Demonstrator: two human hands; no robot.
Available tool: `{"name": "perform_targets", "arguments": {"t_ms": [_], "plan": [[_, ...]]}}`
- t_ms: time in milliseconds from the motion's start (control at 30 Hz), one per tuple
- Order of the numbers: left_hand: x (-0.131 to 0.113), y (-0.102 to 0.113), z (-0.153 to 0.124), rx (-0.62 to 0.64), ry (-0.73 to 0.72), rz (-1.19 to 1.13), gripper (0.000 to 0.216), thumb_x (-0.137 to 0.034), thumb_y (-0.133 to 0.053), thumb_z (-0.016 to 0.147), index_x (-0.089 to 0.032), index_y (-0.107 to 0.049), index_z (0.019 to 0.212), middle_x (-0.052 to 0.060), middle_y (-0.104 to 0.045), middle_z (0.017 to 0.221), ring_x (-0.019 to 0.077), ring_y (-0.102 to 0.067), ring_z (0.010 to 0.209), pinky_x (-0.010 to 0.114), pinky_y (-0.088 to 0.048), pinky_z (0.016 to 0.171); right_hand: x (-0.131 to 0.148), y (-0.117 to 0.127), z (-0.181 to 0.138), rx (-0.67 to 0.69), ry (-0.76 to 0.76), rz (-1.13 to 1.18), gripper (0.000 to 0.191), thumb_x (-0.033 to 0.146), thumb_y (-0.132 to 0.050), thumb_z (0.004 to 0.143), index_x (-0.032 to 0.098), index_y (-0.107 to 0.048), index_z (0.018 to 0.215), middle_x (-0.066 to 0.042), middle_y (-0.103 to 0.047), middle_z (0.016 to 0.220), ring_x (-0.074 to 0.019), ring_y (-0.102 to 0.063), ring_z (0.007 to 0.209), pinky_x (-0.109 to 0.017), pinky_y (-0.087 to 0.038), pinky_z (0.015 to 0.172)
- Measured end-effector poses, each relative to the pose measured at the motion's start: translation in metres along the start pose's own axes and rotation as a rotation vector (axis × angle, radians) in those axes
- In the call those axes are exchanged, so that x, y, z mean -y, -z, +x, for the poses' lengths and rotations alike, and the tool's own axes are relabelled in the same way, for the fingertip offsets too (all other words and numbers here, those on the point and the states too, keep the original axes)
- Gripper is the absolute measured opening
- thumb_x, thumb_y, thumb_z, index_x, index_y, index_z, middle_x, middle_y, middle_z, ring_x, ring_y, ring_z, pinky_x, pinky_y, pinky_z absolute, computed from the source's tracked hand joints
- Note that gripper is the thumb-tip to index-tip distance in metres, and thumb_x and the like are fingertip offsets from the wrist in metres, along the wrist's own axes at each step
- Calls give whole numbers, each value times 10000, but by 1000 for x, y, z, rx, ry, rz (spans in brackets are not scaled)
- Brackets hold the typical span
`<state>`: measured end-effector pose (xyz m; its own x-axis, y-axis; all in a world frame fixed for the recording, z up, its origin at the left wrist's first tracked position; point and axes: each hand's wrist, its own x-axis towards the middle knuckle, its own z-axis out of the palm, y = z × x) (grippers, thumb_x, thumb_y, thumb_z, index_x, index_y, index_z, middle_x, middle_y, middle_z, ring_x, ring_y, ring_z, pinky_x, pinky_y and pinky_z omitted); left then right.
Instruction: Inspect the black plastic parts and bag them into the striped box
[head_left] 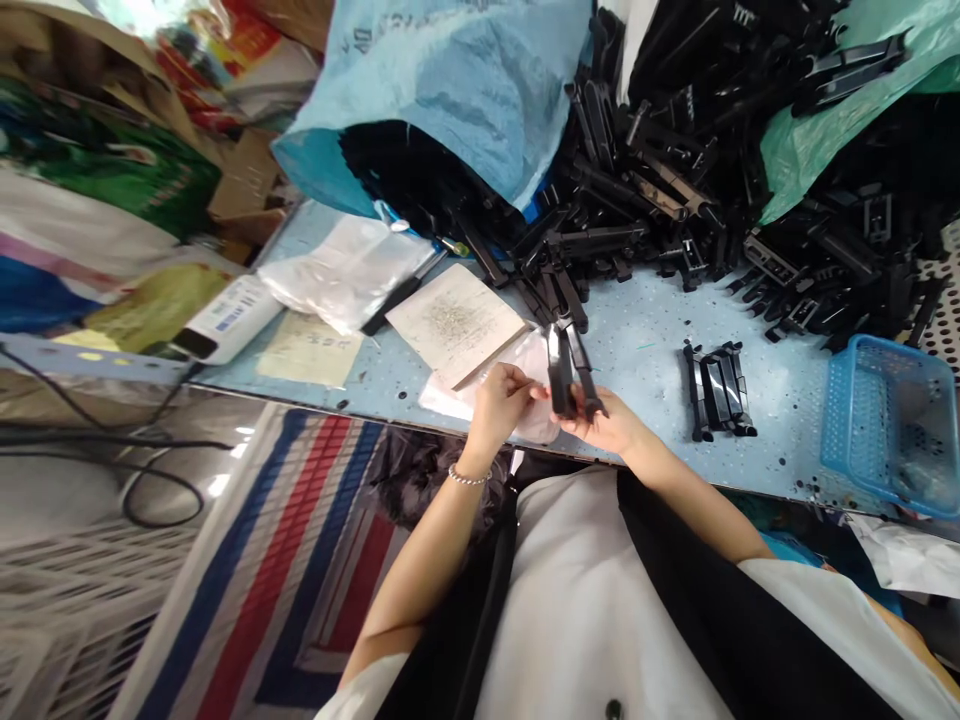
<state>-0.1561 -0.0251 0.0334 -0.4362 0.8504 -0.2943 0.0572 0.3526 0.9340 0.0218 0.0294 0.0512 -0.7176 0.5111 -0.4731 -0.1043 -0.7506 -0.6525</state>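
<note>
My right hand (607, 424) grips a long black plastic part (561, 372) by its near end, at the front edge of the table. A second dark strip runs along its right side; whether the two are joined, I cannot tell. My left hand (501, 408), with a beaded bracelet at the wrist, is closed in a pinch just left of the part. Anything between those fingertips is too small to make out. Behind my left hand lies a pale square board (456, 322) with many tiny pieces scattered on it. Clear plastic film (531, 365) lies under and between my hands.
Several black parts (720, 390) lie grouped on the right of the blue table (637, 345). A blue basket (862, 420) stands at the right edge. Heaped black parts (600, 240) and a blue sack (465, 90) fill the back. A plastic bag (352, 265) and a white power strip (232, 320) are at left.
</note>
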Motion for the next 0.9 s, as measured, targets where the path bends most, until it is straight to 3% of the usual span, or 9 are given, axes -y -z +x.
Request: {"name": "perform_targets", "arguments": {"t_ms": [100, 167, 233, 300, 467, 567, 633, 767, 900], "plan": [[-5, 12, -8, -65, -67, -27, 210, -258, -697, 790, -200, -508, 860, 21, -734, 770, 144, -696, 664, 245, -529, 603, -8, 0, 15, -33, 6, -8, 341, 465, -809, 715, 221, -594, 816, -34, -710, 856, -171, -654, 783, -280, -531, 710], [-11, 25, -15, -138, -205, -1, 164, -265, -674, 828, -197, -529, 864, 39, -744, 839, 160, -721, 758, 260, -553, 645, -9, 5, 15, -46, 19, -44, 345, 452, -833, 694, 225, -609, 827, -27, -716, 855, -181, -662, 818, -287, -538, 739], [-16, 38, -20, -153, -392, 128, 47, -229, -600, 875, -191, -602, 849, 54, -739, 903, 179, -725, 889, 297, -581, 759, -8, 11, 9, -50, 40, -60, 344, 442, -841, 696, 226, -632, 865, -25, -723, 872, -183, -665, 840, -284, -538, 744], [-18, 44, -21, -116, -517, 331, 159, -200, -541, 897, -188, -695, 863, 70, -723, 978, 182, -711, 921, 324, -584, 836, -7, 18, -1, -63, 43, -51, 323, 432, -828, 728, 222, -647, 894, -21, -721, 856, -178, -664, 816, -269, -531, 706], [-2, 37, -7, -24, -524, 559, 273, -165, -554, 875, -152, -756, 1058, 105, -686, 1099, 136, -653, 706, 328, -600, 750, -17, 27, -25, 51, -196, 129, 274, 411, -706, 880, 158, -658, 976, -42, -692, 796, -123, -597, 607, -201, -421, 471], [2, 31, -11, -18, -573, 532, 401, -99, -512, 882, -148, -705, 1230, 138, -664, 1240, 156, -681, 814, 334, -615, 796, -31, 24, -22, 173, -376, 203, 266, 380, -586, 968, 122, -641, 1006, -33, -651, 724, -65, -421, 455, -161, -251, 359], [-2, 28, -24, -3, -631, 523, 441, -89, -492, 914, -162, -665, 1314, 152, -640, 1315, 199, -696, 1000, 363, -613, 906, -37, 20, -14, 208, -436, 211, 292, 389, -543, 990, 113, -639, 1006, -3, -609, 675, -42, -295, 415, -155, -195, 348], [-12, 18, -61, 192, -800, 451, 500, -83, -477, 965, -229, -584, 1431, 133, -631, 1354, 229, -625, 1270, 398, -541, 1095, -34, 15, -3, 61, -235, -23, 274, 431, -616, 934, 168, -605, 858, 47, -524, 604, -59, -279, 434, -179, -233, 396], [-9, 2, -80, 331, -828, 415, 617, -65, -497, 952, -248, -449, 1540, 164, -565, 1427, 245, -597, 1325, 378, -571, 1060, -19, 11, -18, -139, 40, -438, 239, 368, -702, 875, 203, -571, 761, 52, -510, 614, -101, -435, 549, -208, -353, 532]]}}
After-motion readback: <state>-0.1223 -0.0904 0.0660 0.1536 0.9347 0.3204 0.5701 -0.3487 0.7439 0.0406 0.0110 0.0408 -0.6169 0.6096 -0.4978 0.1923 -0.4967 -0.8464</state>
